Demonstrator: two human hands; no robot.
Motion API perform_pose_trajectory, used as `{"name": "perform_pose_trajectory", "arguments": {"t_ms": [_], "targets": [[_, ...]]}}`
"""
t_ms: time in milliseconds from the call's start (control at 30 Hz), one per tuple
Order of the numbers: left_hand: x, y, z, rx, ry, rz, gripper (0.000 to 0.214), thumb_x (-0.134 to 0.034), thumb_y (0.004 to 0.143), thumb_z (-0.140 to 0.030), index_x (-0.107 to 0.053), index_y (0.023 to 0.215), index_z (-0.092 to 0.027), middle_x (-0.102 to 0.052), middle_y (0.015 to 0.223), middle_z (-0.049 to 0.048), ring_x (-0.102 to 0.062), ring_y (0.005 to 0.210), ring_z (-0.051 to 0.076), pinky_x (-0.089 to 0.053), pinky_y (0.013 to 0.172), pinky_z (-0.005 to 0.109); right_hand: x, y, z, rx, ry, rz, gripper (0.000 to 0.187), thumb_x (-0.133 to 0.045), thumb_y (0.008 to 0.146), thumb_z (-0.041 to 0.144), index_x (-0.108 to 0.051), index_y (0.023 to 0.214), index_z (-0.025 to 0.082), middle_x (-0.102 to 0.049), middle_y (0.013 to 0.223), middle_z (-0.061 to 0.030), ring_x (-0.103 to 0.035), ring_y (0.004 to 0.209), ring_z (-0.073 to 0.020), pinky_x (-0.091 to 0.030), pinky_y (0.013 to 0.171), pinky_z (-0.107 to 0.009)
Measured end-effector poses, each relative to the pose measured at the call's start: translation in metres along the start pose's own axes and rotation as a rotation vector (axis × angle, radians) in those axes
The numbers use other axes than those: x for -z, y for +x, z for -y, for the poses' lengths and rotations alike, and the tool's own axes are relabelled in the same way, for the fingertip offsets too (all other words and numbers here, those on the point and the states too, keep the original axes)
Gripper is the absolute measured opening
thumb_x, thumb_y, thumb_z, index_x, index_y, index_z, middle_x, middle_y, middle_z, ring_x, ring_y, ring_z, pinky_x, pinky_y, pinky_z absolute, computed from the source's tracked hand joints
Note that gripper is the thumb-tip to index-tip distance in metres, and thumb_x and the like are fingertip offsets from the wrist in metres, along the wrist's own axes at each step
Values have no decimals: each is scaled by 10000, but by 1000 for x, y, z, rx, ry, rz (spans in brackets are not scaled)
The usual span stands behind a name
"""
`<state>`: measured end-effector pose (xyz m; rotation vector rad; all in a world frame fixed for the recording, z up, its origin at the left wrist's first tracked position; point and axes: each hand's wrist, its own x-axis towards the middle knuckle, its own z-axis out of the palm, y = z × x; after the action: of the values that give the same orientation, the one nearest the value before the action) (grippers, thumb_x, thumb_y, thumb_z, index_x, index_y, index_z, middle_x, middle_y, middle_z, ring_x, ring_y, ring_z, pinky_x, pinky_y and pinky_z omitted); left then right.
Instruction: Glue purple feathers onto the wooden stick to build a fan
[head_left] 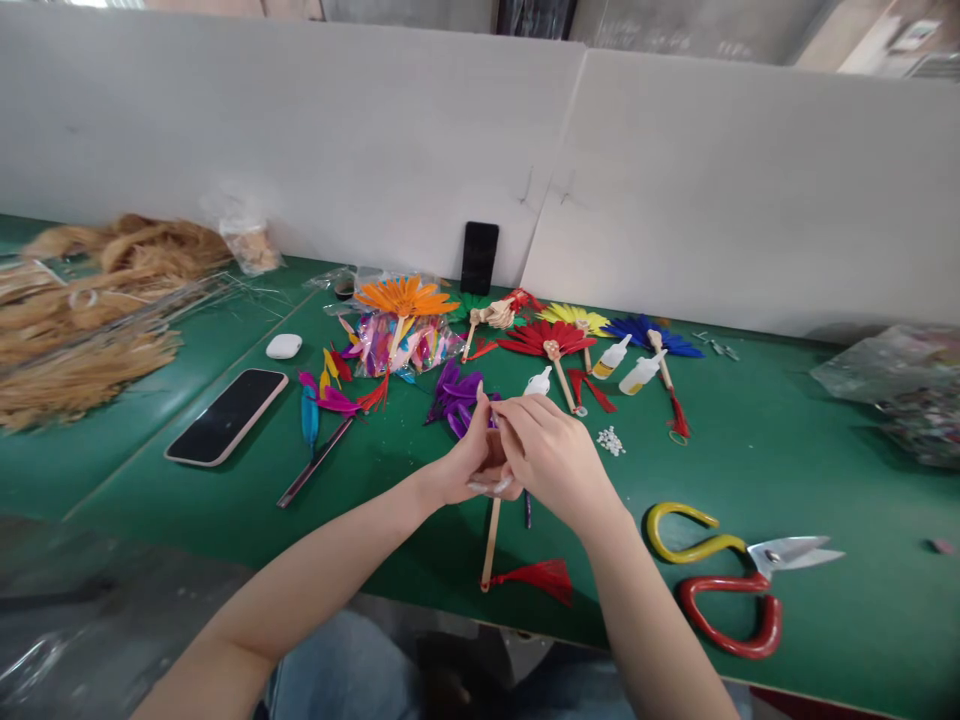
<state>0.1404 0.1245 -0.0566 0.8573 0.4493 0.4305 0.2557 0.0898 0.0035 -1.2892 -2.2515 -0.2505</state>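
Note:
My left hand point(466, 462) and my right hand point(551, 450) meet above the front of the green table. Both are closed, fingertips brought together; what they grip is hidden by the fingers. A pale wooden handle point(491, 545) sticks out below them, with a red tassel point(544, 578) at its lower end. Whether a hand holds this handle's upper part cannot be seen. Purple feathers point(454, 395) lie just beyond my left hand. A white glue bottle point(538, 382) shows behind my right hand, and small white beads point(610, 441) are piled to its right.
Scissors point(750, 575) lie open at right. Feather fans, including a red one point(547, 342) and an orange one point(406, 298), line the back near two glue bottles point(611, 357). Left are a phone point(227, 417), a craft knife point(315, 463) and tan fibre point(127, 270). White boards point(300, 130) stand behind.

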Motion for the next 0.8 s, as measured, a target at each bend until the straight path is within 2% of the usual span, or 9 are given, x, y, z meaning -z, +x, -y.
{"name": "perform_pose_trajectory", "arguments": {"t_ms": [100,333,800], "targets": [[-3,-2,-3,-40,-106,122,835,-29,730,-773,-473,394,-150,-221,219,-35,-210,209,68,-255,360,239,2,0,-1,-26,4,-17,205,-429,852,112,-616,935,114,-668,856,-88,-596,812,-205,-497,647,-304],[-6,-5,-6,-46,-134,105,847,-69,725,-781,-499,384,-136,-240,225,-25,-209,225,60,-227,361,231,4,1,-2,-54,47,-28,208,-423,848,104,-615,926,126,-668,863,-81,-604,822,-197,-503,665,-307],[-8,-7,-9,-43,-170,191,882,-27,744,-755,-550,409,-128,-198,234,-33,-218,226,60,-242,371,228,8,0,-4,-112,152,-21,196,-417,867,128,-591,952,162,-650,912,-83,-590,863,-199,-502,707,-315]]}}
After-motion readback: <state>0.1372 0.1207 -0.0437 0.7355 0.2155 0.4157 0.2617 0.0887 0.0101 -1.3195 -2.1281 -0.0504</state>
